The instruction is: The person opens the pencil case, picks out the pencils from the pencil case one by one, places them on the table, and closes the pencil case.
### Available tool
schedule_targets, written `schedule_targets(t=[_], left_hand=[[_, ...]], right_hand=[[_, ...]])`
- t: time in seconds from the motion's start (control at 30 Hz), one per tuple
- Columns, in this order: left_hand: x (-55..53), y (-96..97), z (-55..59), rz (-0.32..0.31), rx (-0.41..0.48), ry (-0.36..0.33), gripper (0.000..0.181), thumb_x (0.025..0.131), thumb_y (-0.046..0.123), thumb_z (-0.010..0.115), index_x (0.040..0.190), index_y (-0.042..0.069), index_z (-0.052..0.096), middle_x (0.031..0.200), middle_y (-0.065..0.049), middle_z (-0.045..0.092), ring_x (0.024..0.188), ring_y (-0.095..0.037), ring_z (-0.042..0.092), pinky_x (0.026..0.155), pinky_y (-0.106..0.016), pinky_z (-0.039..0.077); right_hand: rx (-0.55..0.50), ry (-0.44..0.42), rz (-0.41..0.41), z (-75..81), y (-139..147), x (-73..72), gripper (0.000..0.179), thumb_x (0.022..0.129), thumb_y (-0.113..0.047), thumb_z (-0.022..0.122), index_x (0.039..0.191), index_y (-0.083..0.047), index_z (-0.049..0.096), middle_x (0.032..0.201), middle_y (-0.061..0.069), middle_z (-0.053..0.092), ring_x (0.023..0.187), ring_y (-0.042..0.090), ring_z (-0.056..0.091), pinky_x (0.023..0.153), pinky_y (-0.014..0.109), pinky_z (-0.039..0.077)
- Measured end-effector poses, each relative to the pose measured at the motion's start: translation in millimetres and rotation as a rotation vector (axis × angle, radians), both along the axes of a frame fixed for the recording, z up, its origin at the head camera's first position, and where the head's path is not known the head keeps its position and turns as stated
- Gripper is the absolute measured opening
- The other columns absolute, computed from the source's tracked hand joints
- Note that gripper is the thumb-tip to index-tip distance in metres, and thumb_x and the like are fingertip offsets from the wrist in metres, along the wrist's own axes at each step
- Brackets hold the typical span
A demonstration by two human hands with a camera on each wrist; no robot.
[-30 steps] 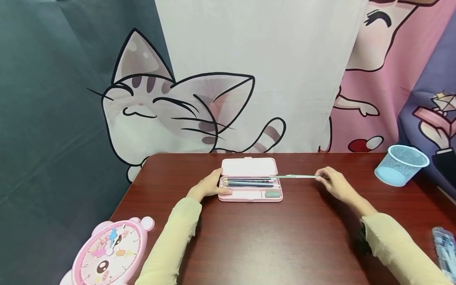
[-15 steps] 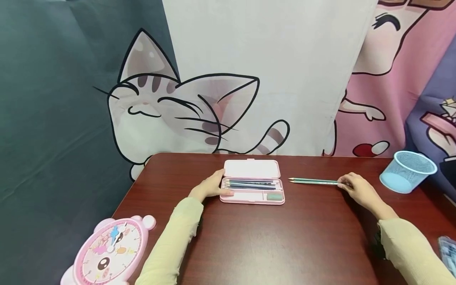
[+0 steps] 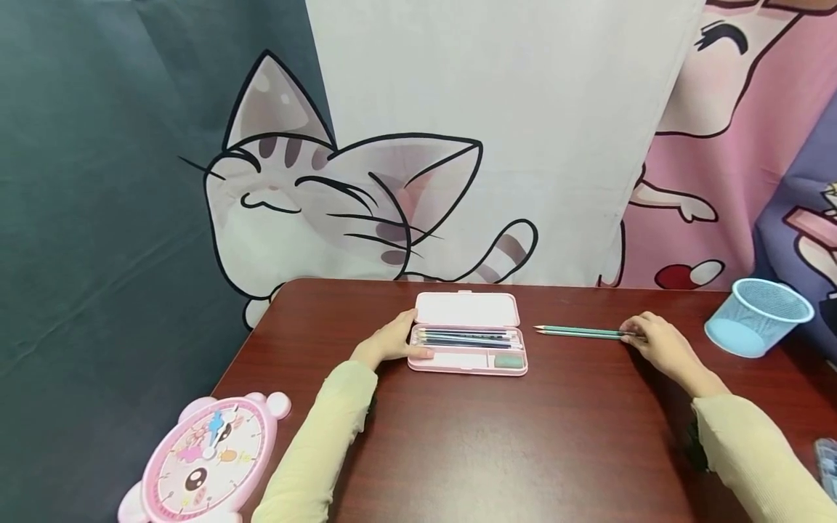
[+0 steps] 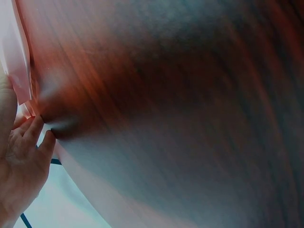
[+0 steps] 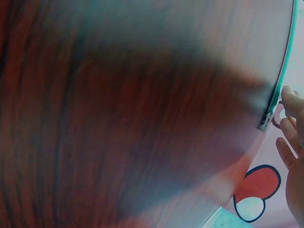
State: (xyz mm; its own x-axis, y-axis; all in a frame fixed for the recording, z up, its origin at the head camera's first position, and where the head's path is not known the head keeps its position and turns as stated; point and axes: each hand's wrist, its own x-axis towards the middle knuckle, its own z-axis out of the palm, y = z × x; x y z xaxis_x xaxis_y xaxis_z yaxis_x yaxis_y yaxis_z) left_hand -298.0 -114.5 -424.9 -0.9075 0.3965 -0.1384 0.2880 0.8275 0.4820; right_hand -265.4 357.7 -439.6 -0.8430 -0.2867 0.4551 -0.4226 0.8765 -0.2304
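A pink pencil case (image 3: pixel 467 309) lies with its lid up near the back of the table. Several dark pencils (image 3: pixel 467 339) fill its upper compartment, and a green eraser (image 3: pixel 508 361) sits at its front right. My left hand (image 3: pixel 389 340) grips the case's left end, thumb over the front corner. To the right, two green pencils (image 3: pixel 578 332) lie side by side along the tabletop, points facing left. My right hand (image 3: pixel 663 350) pinches their blunt ends. In the right wrist view a fingertip meets a green pencil (image 5: pixel 286 61); the other fingers stand loose.
A light blue mesh basket (image 3: pixel 758 317) stands at the back right. A pink animal-shaped clock (image 3: pixel 208 457) is at the front left. A clear bluish item (image 3: pixel 827 459) is cut off at the right edge. Printed curtains hang behind the brown table (image 3: pixel 497 443).
My right hand has drawn the green pencils rightward, away from the case, and they now lie on the table. The left hand stays on the case. The head view has shifted slightly.
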Motion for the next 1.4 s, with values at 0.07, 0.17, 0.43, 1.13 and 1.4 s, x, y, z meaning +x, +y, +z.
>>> schedule_targets(t=[0.07, 0.17, 0.43, 1.13, 1.4], left_hand=[[-1.1, 0.0, 0.5, 0.006, -0.008, -0.003, 0.102, 0.071, 0.048, 0.073, 0.145, 0.003, 0.019, 0.147, -0.012, 0.029, 0.135, -0.024, 0.031, 0.109, -0.039, 0.029], [-2.2, -0.2, 0.7, 0.015, -0.012, -0.005, 0.102, 0.071, 0.048, 0.073, 0.145, 0.004, 0.019, 0.147, -0.012, 0.029, 0.134, -0.024, 0.032, 0.108, -0.040, 0.030], [-2.1, 0.3, -1.8, 0.020, -0.001, -0.014, 0.101, 0.072, 0.048, 0.073, 0.145, 0.003, 0.019, 0.147, -0.012, 0.029, 0.133, -0.025, 0.033, 0.108, -0.041, 0.030], [1.7, 0.4, -8.3, 0.043, 0.045, -0.023, 0.100, 0.071, 0.048, 0.073, 0.145, 0.007, 0.019, 0.145, -0.011, 0.031, 0.129, -0.024, 0.036, 0.106, -0.043, 0.032], [0.7, 0.0, -3.8, 0.025, 0.047, -0.025, 0.100, 0.072, 0.046, 0.073, 0.146, 0.008, 0.018, 0.146, -0.011, 0.030, 0.130, -0.024, 0.036, 0.106, -0.043, 0.031]], right_hand=[[-0.023, -0.028, -0.005, 3.7, -5.6, -1.1, 0.016, 0.070, 0.000, 0.073, 0.083, -0.001, 0.064, 0.078, 0.012, 0.058, 0.074, 0.031, 0.058, 0.066, 0.044, 0.046], [-0.056, -0.081, -0.001, 8.6, -20.0, -4.4, 0.015, 0.074, -0.003, 0.071, 0.087, 0.000, 0.064, 0.082, 0.014, 0.058, 0.078, 0.032, 0.058, 0.069, 0.046, 0.046], [-0.132, -0.121, 0.140, 7.9, -88.0, -16.4, 0.013, 0.079, -0.007, 0.069, 0.089, 0.000, 0.064, 0.084, 0.011, 0.061, 0.079, 0.026, 0.059, 0.072, 0.041, 0.046], [-0.012, -0.206, 0.363, 16.5, -161.4, -10.8, 0.015, 0.081, -0.009, 0.067, 0.093, -0.003, 0.071, 0.093, 0.011, 0.070, 0.081, 0.021, 0.061, 0.069, 0.031, 0.048], [-0.173, -0.043, 0.334, 13.6, -149.8, -11.2, 0.012, 0.078, 0.001, 0.067, 0.090, 0.002, 0.071, 0.078, 0.009, 0.069, 0.064, 0.009, 0.054, 0.057, 0.024, 0.045]])
